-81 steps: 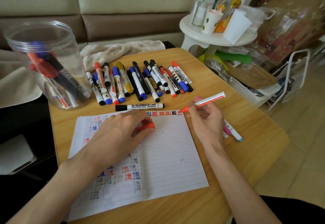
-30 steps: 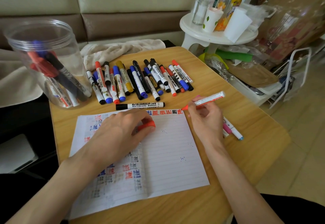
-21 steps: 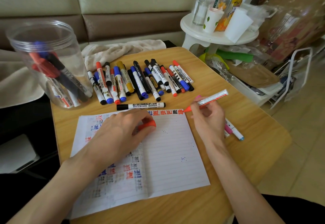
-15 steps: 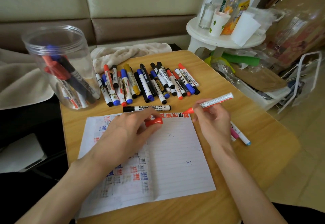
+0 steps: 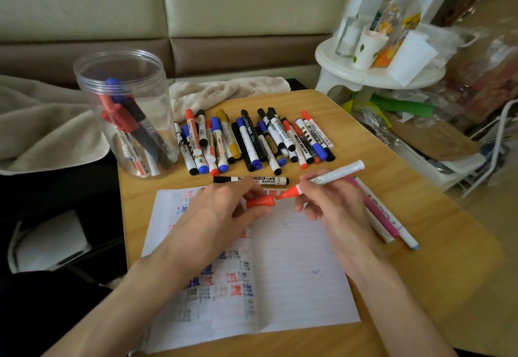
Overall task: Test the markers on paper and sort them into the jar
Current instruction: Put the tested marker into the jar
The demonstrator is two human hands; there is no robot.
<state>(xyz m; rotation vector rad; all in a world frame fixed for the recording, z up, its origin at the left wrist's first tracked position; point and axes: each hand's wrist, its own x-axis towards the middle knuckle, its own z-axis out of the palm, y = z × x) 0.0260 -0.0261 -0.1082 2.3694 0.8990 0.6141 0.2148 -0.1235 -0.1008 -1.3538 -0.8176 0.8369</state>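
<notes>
I see a wooden table (image 5: 437, 244) before a padded bench (image 5: 238, 51), white stand (image 5: 364, 76) at right. Left hand (image 5: 221, 211) pinches a red cap (image 5: 260, 202); right hand (image 5: 333, 205) grips the red marker (image 5: 333, 175), tip at the cap, above the paper (image 5: 294, 286). Jar (image 5: 126, 115) stands far left, beside loose markers (image 5: 249, 143).

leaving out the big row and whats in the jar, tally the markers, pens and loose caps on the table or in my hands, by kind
uncapped red marker, in the right hand: 1
red cap, in the left hand: 1
black whiteboard marker, alone above the paper: 1
slim pens beside the right hand: 3
total: 6
</notes>
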